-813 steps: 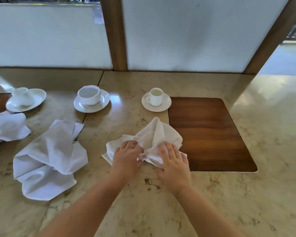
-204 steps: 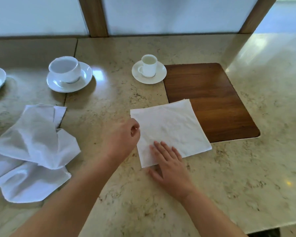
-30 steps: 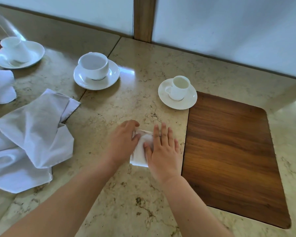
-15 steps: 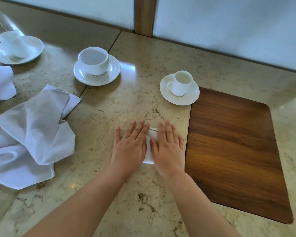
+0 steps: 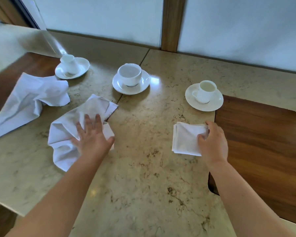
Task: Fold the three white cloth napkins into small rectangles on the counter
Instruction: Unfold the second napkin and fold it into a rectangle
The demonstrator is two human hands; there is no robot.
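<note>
Now, from the head camera, the left hand point(image 5: 92, 135) lies spread, fingers straight, flat on a rumpled napkin point(image 5: 70, 132) on the counter point(image 5: 143, 177). The right hand point(image 5: 212, 142) curls over the right edge of a folded napkin point(image 5: 184, 139), thumb and fingers pinching it; that small rectangle rests on the stone just beside the wooden board point(image 5: 263, 142). A third napkin point(image 5: 29, 100) sits crumpled at the far left, partly over another wooden panel. Behind them stand three white cups on saucers: a left cup point(image 5: 69, 65), a middle cup point(image 5: 129, 75) and a right cup point(image 5: 206, 91) touching the board's corner.
</note>
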